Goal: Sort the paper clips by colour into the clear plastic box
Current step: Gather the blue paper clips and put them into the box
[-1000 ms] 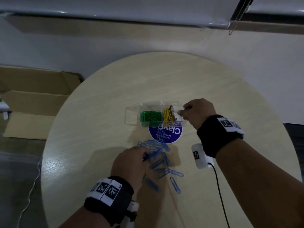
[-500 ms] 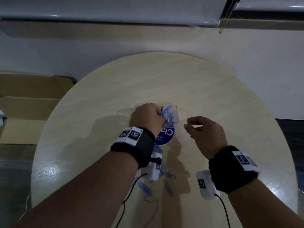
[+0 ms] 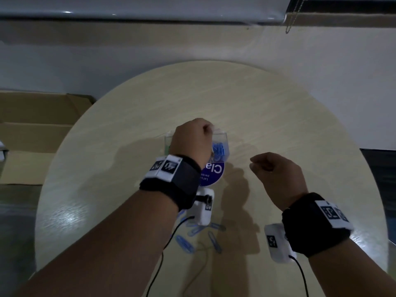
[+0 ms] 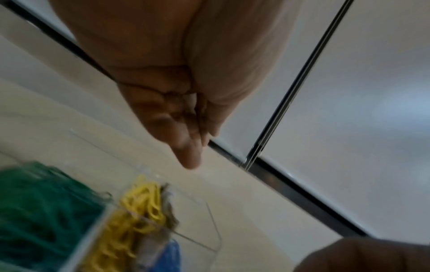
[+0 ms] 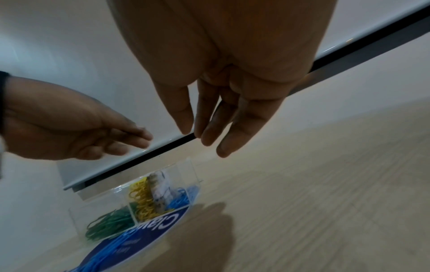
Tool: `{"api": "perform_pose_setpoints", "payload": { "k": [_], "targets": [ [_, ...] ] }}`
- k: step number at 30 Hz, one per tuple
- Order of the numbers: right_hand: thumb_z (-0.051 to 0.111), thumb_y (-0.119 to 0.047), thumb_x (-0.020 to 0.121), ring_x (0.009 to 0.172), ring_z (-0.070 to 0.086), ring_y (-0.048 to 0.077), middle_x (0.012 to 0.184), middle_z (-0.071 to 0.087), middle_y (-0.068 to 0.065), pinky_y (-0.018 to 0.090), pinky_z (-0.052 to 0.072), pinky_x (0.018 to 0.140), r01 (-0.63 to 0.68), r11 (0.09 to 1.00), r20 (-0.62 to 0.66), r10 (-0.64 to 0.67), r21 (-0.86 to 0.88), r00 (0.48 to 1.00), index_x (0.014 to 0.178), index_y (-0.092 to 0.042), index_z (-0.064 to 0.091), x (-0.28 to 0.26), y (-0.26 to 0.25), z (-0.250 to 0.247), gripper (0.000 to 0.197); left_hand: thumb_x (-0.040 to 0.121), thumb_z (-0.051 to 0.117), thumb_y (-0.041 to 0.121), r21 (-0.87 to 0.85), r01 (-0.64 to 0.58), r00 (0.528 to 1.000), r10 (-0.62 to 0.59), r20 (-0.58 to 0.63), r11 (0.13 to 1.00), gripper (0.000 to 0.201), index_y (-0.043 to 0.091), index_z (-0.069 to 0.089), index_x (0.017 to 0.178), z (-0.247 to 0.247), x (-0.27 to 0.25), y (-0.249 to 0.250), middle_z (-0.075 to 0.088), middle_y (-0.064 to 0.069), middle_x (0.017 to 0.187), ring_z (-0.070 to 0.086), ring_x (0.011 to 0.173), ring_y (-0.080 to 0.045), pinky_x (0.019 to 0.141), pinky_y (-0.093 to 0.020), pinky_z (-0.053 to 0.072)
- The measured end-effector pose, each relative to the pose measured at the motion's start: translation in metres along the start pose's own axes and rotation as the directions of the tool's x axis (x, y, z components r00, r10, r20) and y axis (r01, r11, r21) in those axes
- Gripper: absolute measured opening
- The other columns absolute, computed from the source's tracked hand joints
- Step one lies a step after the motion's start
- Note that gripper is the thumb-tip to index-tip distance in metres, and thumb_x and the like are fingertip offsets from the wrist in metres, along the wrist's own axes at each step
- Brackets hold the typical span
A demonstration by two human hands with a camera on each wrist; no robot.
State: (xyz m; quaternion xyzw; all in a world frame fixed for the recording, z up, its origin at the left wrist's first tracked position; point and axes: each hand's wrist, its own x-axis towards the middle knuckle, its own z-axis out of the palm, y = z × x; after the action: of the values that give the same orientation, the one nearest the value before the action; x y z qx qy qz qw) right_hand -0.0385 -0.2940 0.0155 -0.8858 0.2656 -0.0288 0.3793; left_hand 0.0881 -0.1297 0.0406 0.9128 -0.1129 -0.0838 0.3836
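Note:
The clear plastic box [image 3: 224, 137] sits mid-table on a round blue sticker [image 3: 211, 173]. In the right wrist view its compartments [image 5: 184, 169] hold green clips [image 5: 109, 222], yellow clips [image 5: 142, 200], a few dull metallic ones [image 5: 160, 191] and blue clips [image 5: 181, 200]. My left hand [image 3: 205, 127] hovers over the box with its fingers [image 5: 137, 137] stretched out and nothing in them. To the right of the box my right hand [image 3: 255, 166] hangs above the table, its fingers [image 5: 207, 134] relaxed and holding nothing. Several loose blue clips [image 3: 199, 234] lie near me, partly hidden under my left forearm.
The round light-wood table [image 3: 278, 116] stands before a white wall. An open cardboard box [image 3: 32, 133] lies on the floor to the left. Thin black cables [image 3: 169, 239] trail from both wrist cameras across the near table.
My left hand went from the loose blue pile up to the box, and blue clips now lie in its right compartment. My right hand drew back from the box toward me and rightward.

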Motion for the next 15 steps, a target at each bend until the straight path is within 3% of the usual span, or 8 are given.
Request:
{"api": "perform_pose_setpoints", "payload": {
  "k": [3,6,8,10,12,15],
  "targets": [
    [0.071,-0.027,0.079,0.077,0.063,0.008,0.084,0.069,-0.008,0.016,0.047,0.068,0.025,0.995,0.15,-0.01,-0.1,0.989,0.09,-0.027,0.07,-0.012,0.001,0.01,0.011,0.089,0.06,0.032,0.082,-0.046,0.999,0.045,0.014,0.996,0.011,0.024,0.068,0.084,-0.03,-0.038,-0.027,0.07,0.006,0.082,0.066,0.072,-0.014,0.07,-0.033,0.054],
    [0.075,-0.045,0.069,0.089,0.058,0.019,0.101,0.059,-0.001,0.03,0.047,0.08,0.099,0.954,0.452,0.042,-0.284,0.891,0.104,-0.024,0.063,-0.041,-0.003,0.036,0.043,0.082,0.066,0.037,0.334,-0.015,0.984,-0.046,0.174,0.942,0.008,0.029,0.066,0.082,-0.041,-0.087,-0.075,0.067,0.007,0.085,0.065,0.081,-0.018,0.072,-0.032,0.051],
    [0.071,-0.061,0.062,0.099,0.05,0.024,0.108,0.048,0.0,0.032,0.044,0.087,0.177,0.915,0.512,0.037,-0.362,0.858,0.117,-0.024,0.056,-0.065,-0.007,0.055,0.068,0.08,0.068,0.043,0.42,-0.032,0.962,-0.086,0.258,0.907,0.022,0.033,0.066,0.1,-0.038,-0.115,-0.103,0.058,0.005,0.098,0.06,0.093,-0.021,0.079,-0.034,0.05],
    [0.067,-0.066,0.059,0.103,0.043,0.025,0.112,0.043,0.0,0.034,0.042,0.091,0.251,0.866,0.504,0.001,-0.432,0.864,0.123,-0.024,0.049,-0.087,-0.012,0.067,0.079,0.076,0.07,0.049,0.44,-0.094,0.946,-0.059,0.32,0.893,0.045,0.032,0.063,0.117,-0.032,-0.134,-0.122,0.052,0.002,0.109,0.054,0.1,-0.024,0.084,-0.038,0.05],
    [0.065,-0.06,0.063,0.102,0.041,0.026,0.113,0.042,0.001,0.035,0.043,0.089,0.316,0.837,0.511,-0.051,-0.446,0.858,0.121,-0.024,0.047,-0.105,-0.013,0.076,0.071,0.074,0.074,0.045,0.466,-0.169,0.938,-0.003,0.346,0.868,0.055,0.029,0.06,0.124,-0.026,-0.145,-0.131,0.05,0.001,0.114,0.049,0.104,-0.026,0.085,-0.041,0.051],
    [0.066,-0.037,0.072,0.096,0.048,0.029,0.106,0.048,0.003,0.039,0.048,0.082,0.394,0.834,0.525,-0.152,-0.387,0.837,0.112,-0.022,0.056,-0.122,-0.008,0.088,0.044,0.078,0.07,0.03,0.406,-0.218,0.943,0.085,0.321,0.888,0.038,0.027,0.064,0.116,-0.02,-0.152,-0.139,0.051,0.002,0.108,0.05,0.097,-0.026,0.081,-0.042,0.051]
  ]
}}
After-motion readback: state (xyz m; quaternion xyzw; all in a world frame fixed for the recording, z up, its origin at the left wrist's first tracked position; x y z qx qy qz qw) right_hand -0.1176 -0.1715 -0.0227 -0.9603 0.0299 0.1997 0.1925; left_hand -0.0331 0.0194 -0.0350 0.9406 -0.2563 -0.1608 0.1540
